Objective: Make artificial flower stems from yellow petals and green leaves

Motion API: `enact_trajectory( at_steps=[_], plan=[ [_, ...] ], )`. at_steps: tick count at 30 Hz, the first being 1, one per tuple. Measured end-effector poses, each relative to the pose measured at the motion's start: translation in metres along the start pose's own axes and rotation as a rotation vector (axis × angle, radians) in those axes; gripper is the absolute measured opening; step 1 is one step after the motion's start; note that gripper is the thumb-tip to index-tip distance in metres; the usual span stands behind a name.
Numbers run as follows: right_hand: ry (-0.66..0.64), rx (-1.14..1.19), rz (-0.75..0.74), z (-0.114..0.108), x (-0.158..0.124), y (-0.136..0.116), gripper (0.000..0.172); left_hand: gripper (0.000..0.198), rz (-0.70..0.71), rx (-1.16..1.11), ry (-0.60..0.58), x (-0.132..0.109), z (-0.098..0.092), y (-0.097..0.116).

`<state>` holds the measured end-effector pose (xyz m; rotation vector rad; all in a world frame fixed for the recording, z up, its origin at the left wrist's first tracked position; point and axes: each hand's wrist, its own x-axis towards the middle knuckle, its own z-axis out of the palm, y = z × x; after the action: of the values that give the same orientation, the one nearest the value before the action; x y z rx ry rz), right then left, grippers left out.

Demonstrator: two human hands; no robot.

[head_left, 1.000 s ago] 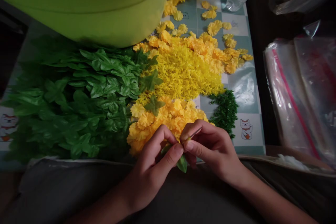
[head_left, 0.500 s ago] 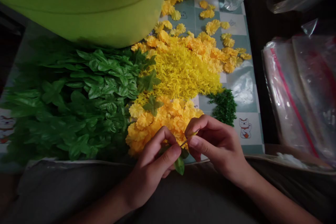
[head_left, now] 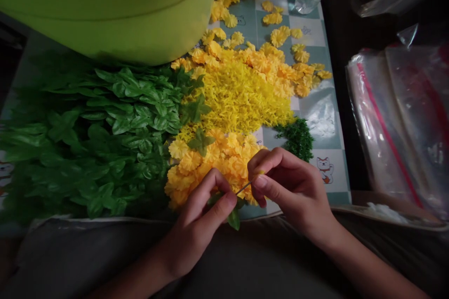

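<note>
1. Green leaves (head_left: pixel 140 117) lie heaped at ten o'clock from the left hand (head_left: pixel 199 224).
2. The left hand's grip is closed, pinching a leaf sprig (head_left: pixel 234 219) low at its fingertips.
3. A thin stem (head_left: pixel 244 188) slants from there toward two o'clock.
4. The right hand's (head_left: pixel 291 191) grip pinches its upper end.
5. Plastic bags (head_left: pixel 393 117) lie at two o'clock from the right hand.
</note>
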<state>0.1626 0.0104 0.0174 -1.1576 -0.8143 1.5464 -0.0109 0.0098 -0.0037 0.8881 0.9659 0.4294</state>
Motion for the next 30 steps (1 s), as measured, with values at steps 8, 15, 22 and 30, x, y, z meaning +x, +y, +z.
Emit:
enact_trajectory(
  at_steps=[8,15,22,30],
  plan=[
    [-0.011,0.018,0.021,0.0006,-0.0024,-0.0024,0.004,0.015,0.383,0.441,0.118,0.0046,-0.0060,0.0058],
    [-0.036,0.083,0.001,0.0007,-0.0007,0.0000,0.012,0.013,0.545,0.662,0.233,0.0039,-0.0058,0.0016],
    [-0.087,0.142,0.003,-0.0001,-0.0022,0.0018,0.015,0.012,0.601,0.713,0.287,0.0020,-0.0027,0.0001],
    [-0.161,0.336,0.089,-0.0036,-0.0005,0.0041,0.020,0.009,0.652,0.774,0.343,0.0005,-0.0041,-0.0032]
  ],
)
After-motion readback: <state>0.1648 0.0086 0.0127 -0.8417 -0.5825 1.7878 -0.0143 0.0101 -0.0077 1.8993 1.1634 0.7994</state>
